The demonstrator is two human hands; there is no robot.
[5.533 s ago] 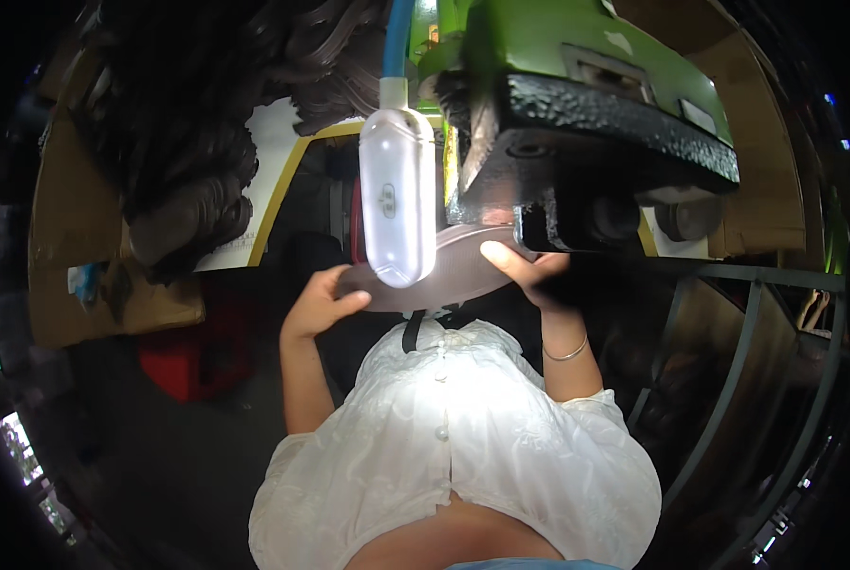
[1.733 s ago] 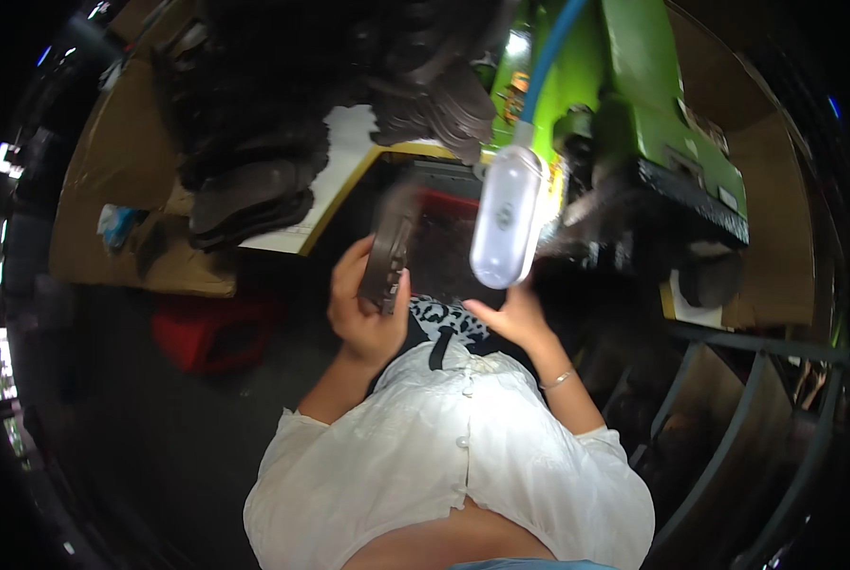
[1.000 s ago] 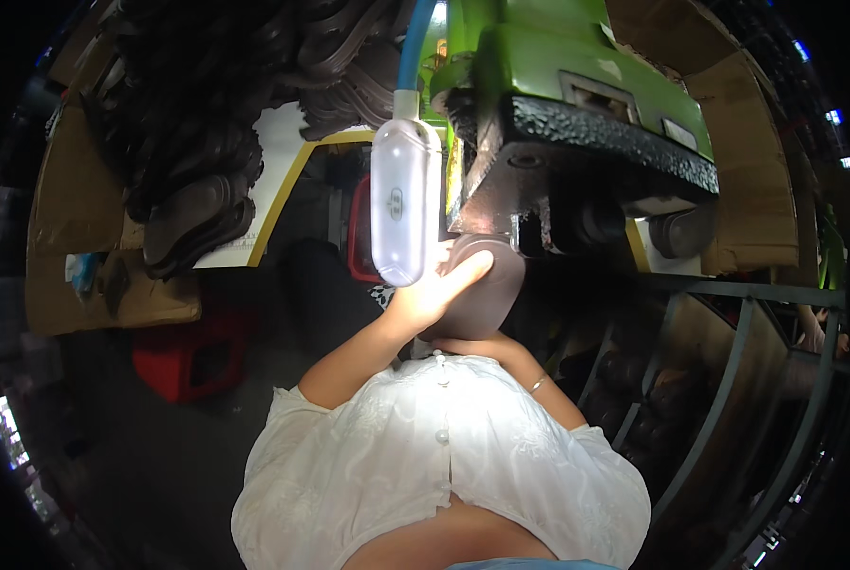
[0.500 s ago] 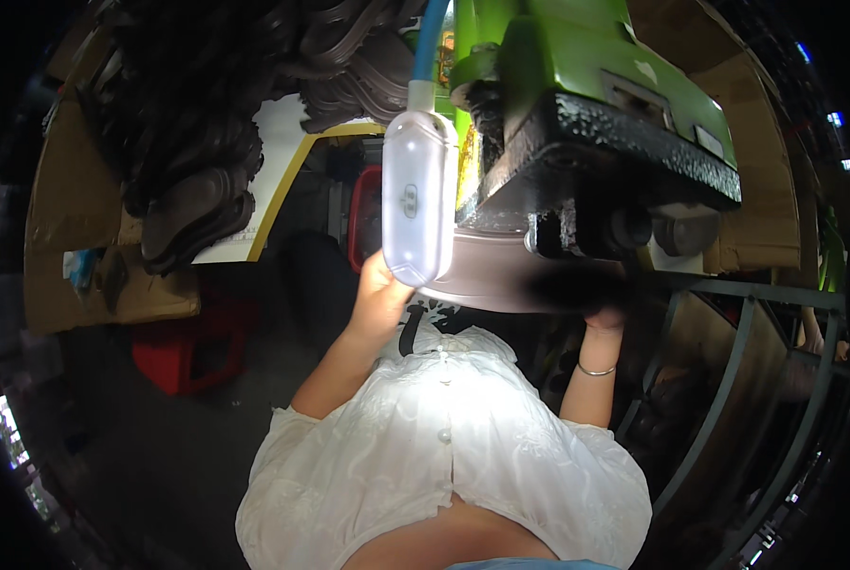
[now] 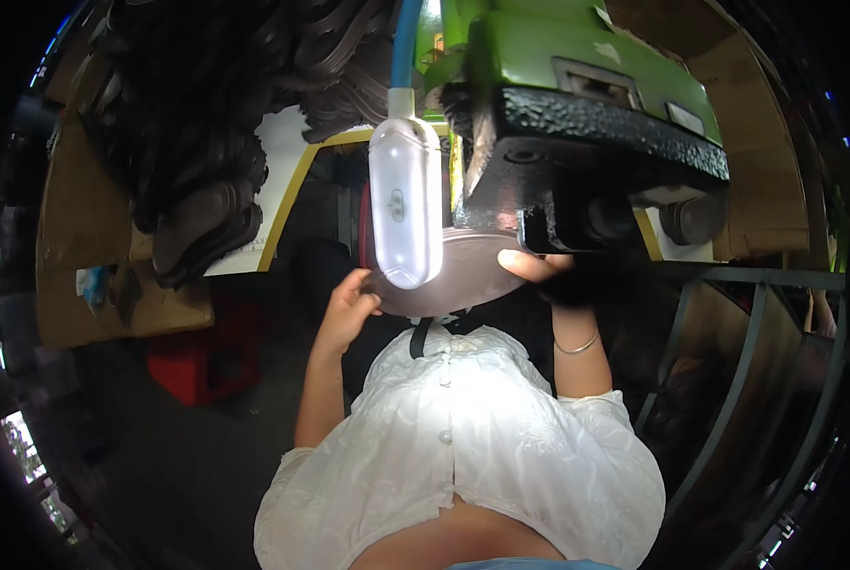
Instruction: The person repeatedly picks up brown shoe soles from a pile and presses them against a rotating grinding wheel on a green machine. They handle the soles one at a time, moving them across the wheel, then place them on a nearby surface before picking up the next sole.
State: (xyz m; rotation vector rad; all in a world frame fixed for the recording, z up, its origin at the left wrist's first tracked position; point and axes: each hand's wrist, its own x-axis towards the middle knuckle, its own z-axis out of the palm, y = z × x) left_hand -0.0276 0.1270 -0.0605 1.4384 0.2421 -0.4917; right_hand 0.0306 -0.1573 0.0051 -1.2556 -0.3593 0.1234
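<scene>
A smooth grey-brown shoe sole (image 5: pixel 472 274) lies level beneath the head of a green and black machine (image 5: pixel 577 104). Its left end is pinched by my left hand (image 5: pixel 347 313), fingers bent round the edge. My right hand (image 5: pixel 539 271) grips the other end with the thumb on top; a dark blurred shape and shadow hide most of its fingers. In front of the sole hangs a lit white lamp (image 5: pixel 406 204) on a blue flexible neck, covering part of the sole's left side.
Heaps of dark soles (image 5: pixel 207 218) fill the left of the white, yellow-edged table (image 5: pixel 278 228). Cardboard boxes (image 5: pixel 121 304) stand at left and right. A red stool (image 5: pixel 192 366) is low on the left, and a grey metal rack (image 5: pixel 748 332) is on the right.
The sole has shifted and turned under the machine. My left hand has moved left and down, out from behind the lamp; my right hand has moved left, its thumb now showing on the sole.
</scene>
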